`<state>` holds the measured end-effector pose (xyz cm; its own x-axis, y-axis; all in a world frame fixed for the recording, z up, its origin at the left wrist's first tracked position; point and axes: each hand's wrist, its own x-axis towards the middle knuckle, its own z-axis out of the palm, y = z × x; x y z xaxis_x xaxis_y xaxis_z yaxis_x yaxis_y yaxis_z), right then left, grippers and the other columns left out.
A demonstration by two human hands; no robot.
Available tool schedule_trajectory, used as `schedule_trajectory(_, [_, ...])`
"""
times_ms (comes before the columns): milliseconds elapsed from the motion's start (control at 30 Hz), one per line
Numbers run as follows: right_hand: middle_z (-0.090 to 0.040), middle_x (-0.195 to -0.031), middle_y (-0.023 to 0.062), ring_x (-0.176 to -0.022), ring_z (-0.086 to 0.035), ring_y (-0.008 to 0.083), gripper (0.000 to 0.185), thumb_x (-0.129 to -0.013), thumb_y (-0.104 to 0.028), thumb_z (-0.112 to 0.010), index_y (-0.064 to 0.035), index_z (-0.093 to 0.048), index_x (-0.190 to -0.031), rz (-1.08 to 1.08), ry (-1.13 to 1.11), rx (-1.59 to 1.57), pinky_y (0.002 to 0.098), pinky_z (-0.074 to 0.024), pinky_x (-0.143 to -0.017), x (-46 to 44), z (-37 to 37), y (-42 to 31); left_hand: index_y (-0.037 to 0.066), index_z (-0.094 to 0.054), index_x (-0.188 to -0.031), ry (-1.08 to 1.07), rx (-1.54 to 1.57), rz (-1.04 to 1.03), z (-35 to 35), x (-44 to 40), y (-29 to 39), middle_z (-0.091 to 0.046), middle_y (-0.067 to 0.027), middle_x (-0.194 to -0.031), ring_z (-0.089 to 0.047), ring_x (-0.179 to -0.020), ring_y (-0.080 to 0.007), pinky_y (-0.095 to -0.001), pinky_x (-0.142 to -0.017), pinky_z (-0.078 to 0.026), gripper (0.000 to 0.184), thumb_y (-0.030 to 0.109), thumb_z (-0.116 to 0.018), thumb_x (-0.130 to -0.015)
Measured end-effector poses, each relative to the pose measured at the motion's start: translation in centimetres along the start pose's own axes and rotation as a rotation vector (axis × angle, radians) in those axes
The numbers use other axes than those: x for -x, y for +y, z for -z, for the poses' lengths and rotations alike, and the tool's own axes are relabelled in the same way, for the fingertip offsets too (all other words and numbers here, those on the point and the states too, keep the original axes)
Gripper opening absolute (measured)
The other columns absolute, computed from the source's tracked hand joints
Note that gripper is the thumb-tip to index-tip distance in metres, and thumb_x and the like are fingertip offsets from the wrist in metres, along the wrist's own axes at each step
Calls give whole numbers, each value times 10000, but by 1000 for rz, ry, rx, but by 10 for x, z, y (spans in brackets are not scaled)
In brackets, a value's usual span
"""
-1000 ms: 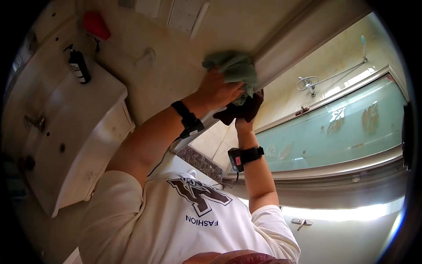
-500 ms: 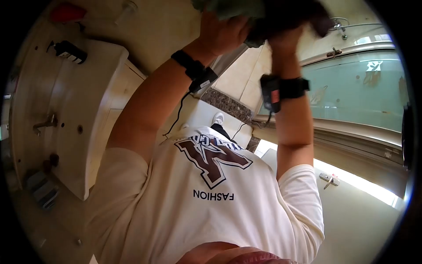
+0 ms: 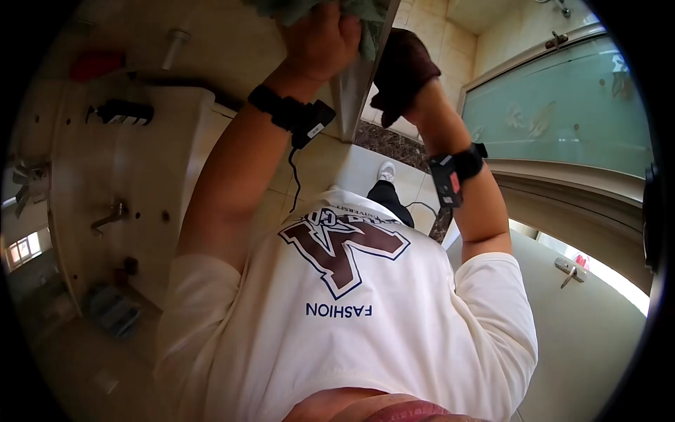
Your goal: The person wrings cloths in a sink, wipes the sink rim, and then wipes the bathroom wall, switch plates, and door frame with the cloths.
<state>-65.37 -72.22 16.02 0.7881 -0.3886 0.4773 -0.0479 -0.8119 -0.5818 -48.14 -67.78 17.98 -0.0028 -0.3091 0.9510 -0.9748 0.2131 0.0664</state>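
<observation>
My left hand [image 3: 320, 43], at the top of the view, has its fingers curled around a grey-green cloth [image 3: 369, 10], which runs partly out of frame. It is on the left side of the edge of an upright panel [image 3: 357, 95]. On the panel's other side, my right hand [image 3: 429, 104] holds a dark brown cloth [image 3: 404, 70]. This cloth covers the fingers, so their exact grip is hidden. Each wrist wears a black strap with a small cabled box.
To the left is a washbasin counter [image 3: 179, 126] with a tap [image 3: 109, 219] and a black pump bottle [image 3: 125, 112]. Greenish shower glass [image 3: 555, 116] stands at right, above a door handle [image 3: 571, 270]. A dark stone sill [image 3: 394, 146] crosses the floor ahead.
My hands have moved apart from close together at the top. The left went left with the grey-green cloth; the right came lower and left with the brown cloth. The view has also shifted.
</observation>
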Motion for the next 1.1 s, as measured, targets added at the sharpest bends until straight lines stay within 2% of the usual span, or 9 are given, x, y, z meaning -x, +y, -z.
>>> schedule_trajectory(33, [-611,-842,74,-610,-584,218,293,-850,-262,-647,-81,-548,-1057,320,116,293,320,-469,-437,2,10,-5,-45,-536,-913,107,-8,-110,1,-6,1,-558,-269,-795,-546,-691,-480,-554,-652,-447,275,227,-496,-897])
schedule_trajectory(100, [-567,-846,37,-806,-532,187,510,-720,-382,-740,-42,-557,-1052,-294,305,-561,307,-413,-755,6,16,-29,-58,-536,-950,-27,-12,-30,6,13,-6,-569,-270,-830,-549,-737,-486,-554,-684,-444,281,215,-496,-891])
schedule_trajectory(233, [-524,-1094,84,-1054,-492,224,576,-735,-189,-759,-57,-450,-1202,-407,585,-1457,330,-481,-848,-16,-26,-35,-70,-536,-1047,70,-52,-156,9,-9,-6,-599,-265,-923,-560,-871,-473,-549,-815,-429,311,180,-527,-862])
schedule_trajectory(300, [-489,-1100,190,-1039,-471,323,801,-534,-193,-878,-14,-390,-1143,-680,316,-287,385,-463,-872,-15,-21,-33,-49,-552,-1067,50,22,-139,3,-8,-10,-596,-241,-986,-564,-913,-447,-535,-845,-425,319,195,-551,-861])
schedule_trajectory(367, [-493,-1127,197,-1061,-474,321,923,-379,-158,-932,-41,-385,-1113,-721,270,-219,423,-489,-828,-11,-47,0,-8,-584,-1106,27,172,-85,1,-2,-19,-591,-192,-1112,-572,-995,-394,-507,-907,-417,340,224,-598,-858])
schedule_trajectory(500, [-490,-1168,165,-1082,-480,322,962,-402,-64,-897,-94,-423,-1238,-849,240,-413,410,-513,-819,17,-107,68,-23,-546,-1157,-51,38,-80,11,6,-27,-559,-199,-1169,-560,-1035,-388,-499,-928,-411,370,231,-558,-888])
schedule_trajectory(800, [-391,-615,84,-433,-347,247,420,-845,-586,-430,-168,-393,-859,-1575,13,-1401,347,-307,-482,61,-139,106,-58,-461,-1271,-185,-308,-138,38,23,-24,-485,-213,-1299,-531,-1123,-374,-480,-975,-399,438,246,-467,-956])
schedule_trajectory(933, [-391,-673,69,-564,-437,215,425,-843,-592,-461,-172,-417,-891,-1459,251,-1691,354,-322,-511,66,-164,137,-74,-423,-1322,-220,-523,-226,46,34,-26,-453,-219,-1356,-519,-1163,-368,-472,-996,-393,469,253,-427,-986])
schedule_trajectory(1100, [-400,-736,51,-734,-479,167,375,-852,-479,-574,-160,-408,-962,-985,-312,-886,326,-382,-592,21,-56,62,-95,-370,-1379,-270,-1174,-599,64,39,-31,-401,-229,-1428,-498,-1209,-366,-470,-1029,-376,497,249,-378,-1021])
